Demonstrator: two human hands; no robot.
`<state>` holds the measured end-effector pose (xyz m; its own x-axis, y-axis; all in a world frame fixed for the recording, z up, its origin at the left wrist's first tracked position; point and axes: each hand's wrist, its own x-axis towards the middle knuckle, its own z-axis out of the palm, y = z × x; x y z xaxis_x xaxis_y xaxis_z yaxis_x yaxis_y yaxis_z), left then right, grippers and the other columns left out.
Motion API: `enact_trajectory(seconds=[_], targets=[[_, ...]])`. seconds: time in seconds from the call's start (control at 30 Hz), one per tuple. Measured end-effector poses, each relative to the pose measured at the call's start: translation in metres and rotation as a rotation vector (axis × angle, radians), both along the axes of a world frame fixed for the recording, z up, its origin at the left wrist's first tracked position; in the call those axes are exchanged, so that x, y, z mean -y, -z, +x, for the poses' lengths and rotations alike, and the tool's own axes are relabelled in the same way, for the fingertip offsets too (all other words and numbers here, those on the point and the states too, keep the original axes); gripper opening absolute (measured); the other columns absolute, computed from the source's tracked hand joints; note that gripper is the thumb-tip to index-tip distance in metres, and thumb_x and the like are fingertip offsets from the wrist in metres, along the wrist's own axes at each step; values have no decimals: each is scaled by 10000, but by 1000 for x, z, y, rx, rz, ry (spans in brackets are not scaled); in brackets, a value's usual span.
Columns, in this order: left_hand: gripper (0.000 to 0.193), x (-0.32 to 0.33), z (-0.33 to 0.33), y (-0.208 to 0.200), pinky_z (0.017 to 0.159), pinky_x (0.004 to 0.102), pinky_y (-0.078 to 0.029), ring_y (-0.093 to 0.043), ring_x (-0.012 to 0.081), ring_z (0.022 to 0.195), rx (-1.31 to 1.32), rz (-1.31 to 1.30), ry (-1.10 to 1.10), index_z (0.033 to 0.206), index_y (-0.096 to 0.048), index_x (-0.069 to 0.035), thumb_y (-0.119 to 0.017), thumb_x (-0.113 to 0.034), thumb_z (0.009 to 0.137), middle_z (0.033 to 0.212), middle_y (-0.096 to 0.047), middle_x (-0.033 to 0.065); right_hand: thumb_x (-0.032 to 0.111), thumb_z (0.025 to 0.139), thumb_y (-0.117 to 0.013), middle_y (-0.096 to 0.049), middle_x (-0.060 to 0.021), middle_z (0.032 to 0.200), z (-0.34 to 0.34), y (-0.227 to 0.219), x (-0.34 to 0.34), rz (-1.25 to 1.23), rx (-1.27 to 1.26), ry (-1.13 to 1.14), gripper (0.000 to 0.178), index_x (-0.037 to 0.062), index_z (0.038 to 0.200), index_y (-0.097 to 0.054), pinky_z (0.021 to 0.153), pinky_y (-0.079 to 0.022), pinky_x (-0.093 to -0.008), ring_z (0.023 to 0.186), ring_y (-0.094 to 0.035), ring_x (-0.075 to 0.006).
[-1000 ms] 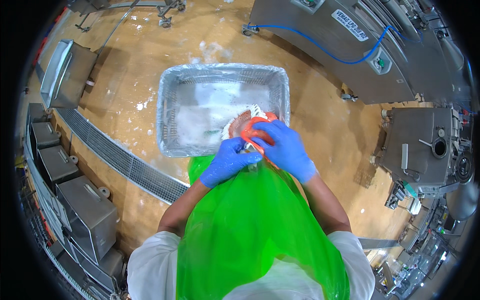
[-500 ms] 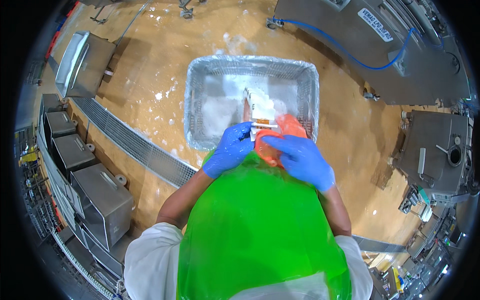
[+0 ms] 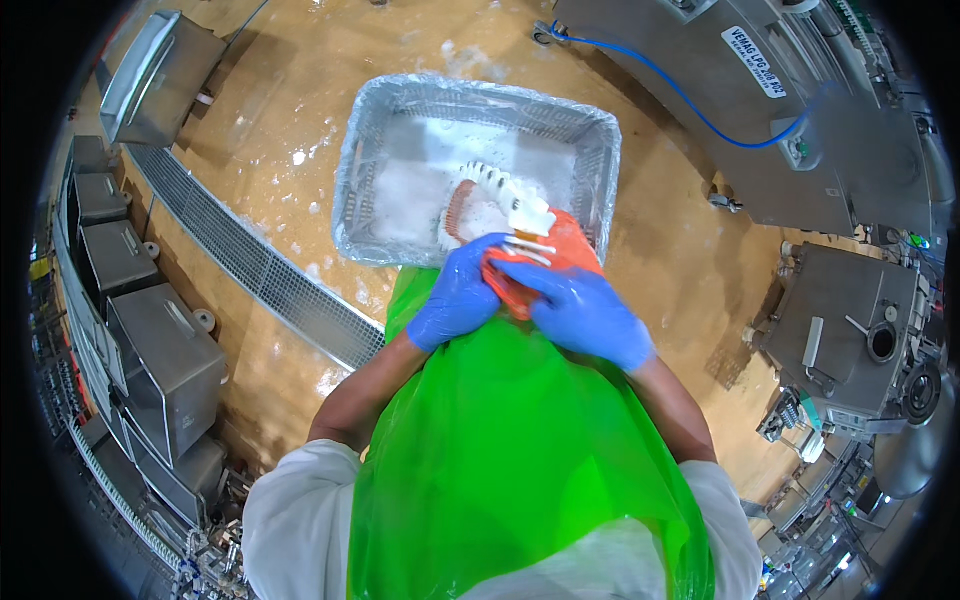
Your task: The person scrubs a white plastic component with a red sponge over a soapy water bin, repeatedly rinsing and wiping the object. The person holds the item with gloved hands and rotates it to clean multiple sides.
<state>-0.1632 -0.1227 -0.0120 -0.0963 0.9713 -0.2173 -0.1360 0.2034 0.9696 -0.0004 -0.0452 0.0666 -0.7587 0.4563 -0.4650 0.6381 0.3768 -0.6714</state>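
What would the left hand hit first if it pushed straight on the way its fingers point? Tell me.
The left hand points toward the orange piece it already grips, so that comes first; beyond lies the right hand, though depth is unclear.

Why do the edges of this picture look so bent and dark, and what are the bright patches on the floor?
Head view: the fisheye lens bows straight lines, such as the floor drain grate, and leaves black corners. The wet floor throws back glare from overhead light. The middle is sharp: both blue-gloved hands, left hand and right hand, grip an orange piece over the grey tub.
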Motion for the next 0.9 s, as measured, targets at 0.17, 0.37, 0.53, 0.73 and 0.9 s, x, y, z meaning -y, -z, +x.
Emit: enact_trajectory(seconds=[0.17,0.37,0.53,0.73,0.9], targets=[[290,3,4,13,836,294,-497,-619,141,937,-92,83,-159,1127,-587,24,-569,3,838,1019,-669,97,85,795,-524,-662,-183,889,14,13,6,178,-190,57,551,238,1325,-520,688,-508,-430,769,-631,-372],[315,5,-35,-2,852,300,-502,-620,142,951,261,-18,-62,1144,-570,41,-592,-8,833,1039,-654,93,74,776,-451,-610,-186,709,43,37,2,-167,24,391,587,212,1344,-510,649,-509,-380,638,-615,-322],[340,10,-48,4,808,272,-494,-607,122,920,305,-134,-1,1154,-579,27,-617,-86,836,1032,-650,79,91,767,-449,-598,-200,683,12,1,6,-198,-141,337,582,184,1338,-515,649,-506,-393,621,-607,-329],[279,9,-41,-10,714,250,-490,-592,91,811,-85,-16,126,1101,-587,27,-597,-85,845,920,-641,63,177,794,-475,-643,-233,804,-22,48,36,-33,131,170,499,150,1286,-553,711,-496,-474,749,-629,-400],[290,5,-24,-6,744,272,-505,-623,133,851,174,-76,7,1119,-576,46,-572,-51,846,971,-652,99,88,776,-400,-625,-185,747,24,9,22,-429,-9,532,568,158,1324,-528,533,-508,-350,530,-617,-224]])
